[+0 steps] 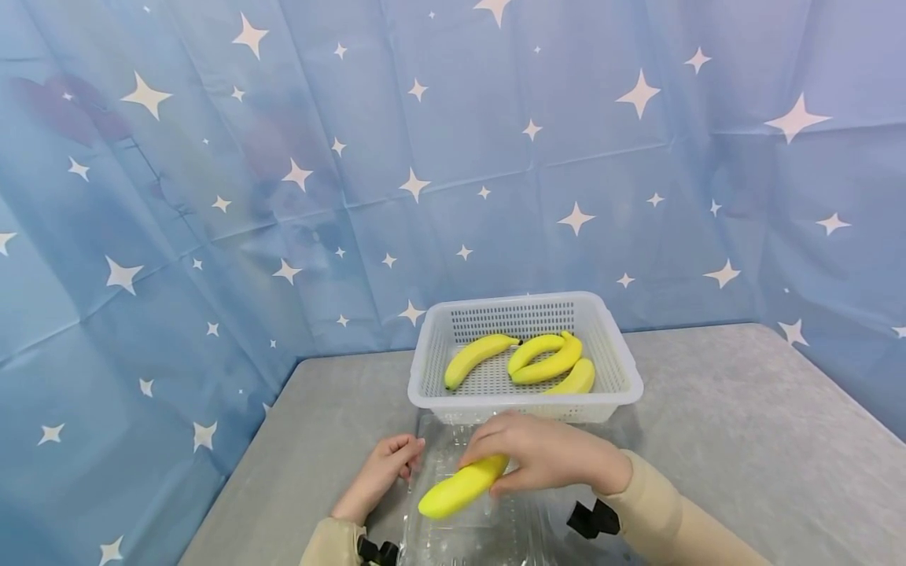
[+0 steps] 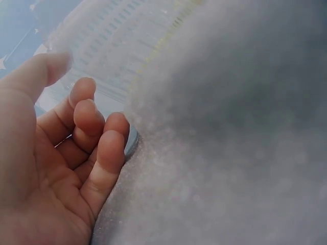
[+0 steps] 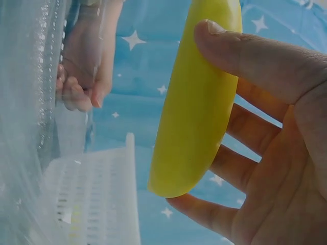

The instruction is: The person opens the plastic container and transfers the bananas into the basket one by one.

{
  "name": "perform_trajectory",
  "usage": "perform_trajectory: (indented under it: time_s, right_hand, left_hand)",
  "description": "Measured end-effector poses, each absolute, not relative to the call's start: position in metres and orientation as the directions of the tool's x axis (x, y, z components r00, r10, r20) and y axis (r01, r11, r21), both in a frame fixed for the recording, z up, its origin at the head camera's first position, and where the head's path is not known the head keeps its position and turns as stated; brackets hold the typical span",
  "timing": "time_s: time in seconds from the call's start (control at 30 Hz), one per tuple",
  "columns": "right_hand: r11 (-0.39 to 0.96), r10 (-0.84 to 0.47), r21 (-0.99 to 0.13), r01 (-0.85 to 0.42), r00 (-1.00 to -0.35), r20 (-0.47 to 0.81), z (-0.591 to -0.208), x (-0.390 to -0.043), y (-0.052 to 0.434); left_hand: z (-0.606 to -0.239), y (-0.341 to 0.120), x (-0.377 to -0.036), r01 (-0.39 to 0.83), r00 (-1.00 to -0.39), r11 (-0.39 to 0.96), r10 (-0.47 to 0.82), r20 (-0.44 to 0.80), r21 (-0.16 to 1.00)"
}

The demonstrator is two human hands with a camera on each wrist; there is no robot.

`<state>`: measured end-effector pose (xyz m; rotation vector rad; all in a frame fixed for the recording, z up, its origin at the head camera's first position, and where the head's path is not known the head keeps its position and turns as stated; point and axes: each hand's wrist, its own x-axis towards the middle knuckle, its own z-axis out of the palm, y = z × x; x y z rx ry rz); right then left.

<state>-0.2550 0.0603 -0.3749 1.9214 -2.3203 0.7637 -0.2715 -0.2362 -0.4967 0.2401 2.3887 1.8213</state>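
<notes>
My right hand (image 1: 527, 456) grips a yellow banana (image 1: 462, 486) by one end, holding it low over a clear plastic clamshell container (image 1: 488, 531) at the table's near edge. In the right wrist view the banana (image 3: 196, 102) lies between thumb and fingers. My left hand (image 1: 385, 468) rests with curled fingers against the container's left edge; in the left wrist view its fingers (image 2: 97, 138) touch the clear rim on the grey table. Behind stands a white perforated basket (image 1: 623, 369) with three bananas (image 1: 548, 362) inside.
A grey cloth covers the table (image 1: 743, 440). A blue star-patterned curtain (image 1: 354, 157) closes off the back and both sides. The basket (image 3: 97, 199) also shows in the right wrist view.
</notes>
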Motion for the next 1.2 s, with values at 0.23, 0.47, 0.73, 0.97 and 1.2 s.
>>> perform_trajectory:
  time_s: [0.23, 0.47, 0.73, 0.97, 1.2]
  right_hand:
    - [0.120, -0.895, -0.336, -0.934, -0.248, 0.371, -0.369, -0.257, 0.068]
    - [0.114, -0.881, -0.306, -0.945, -0.239, 0.409, -0.367, -0.258, 0.070]
    - [0.122, -0.873, -0.312, -0.942, -0.252, 0.418, -0.365, -0.258, 0.073]
    - [0.121, -0.869, -0.308, -0.944, -0.250, 0.426, -0.363, -0.260, 0.073]
    - [0.127, -0.872, -0.275, -0.953, -0.240, 0.428, -0.360, -0.264, 0.075]
  left_hand:
    - [-0.498, -0.236, -0.272, 0.045, -0.981, 0.271, 0.195, -0.009, 0.962]
    - [-0.497, -0.237, -0.272, 0.039, -0.982, 0.272, 0.187, -0.013, 0.961]
    - [-0.497, -0.237, -0.271, 0.037, -0.982, 0.268, 0.188, -0.015, 0.963]
    - [-0.496, -0.237, -0.271, 0.028, -0.984, 0.268, 0.177, -0.021, 0.963]
    - [-0.497, -0.237, -0.273, 0.024, -0.983, 0.273, 0.184, -0.028, 0.962]
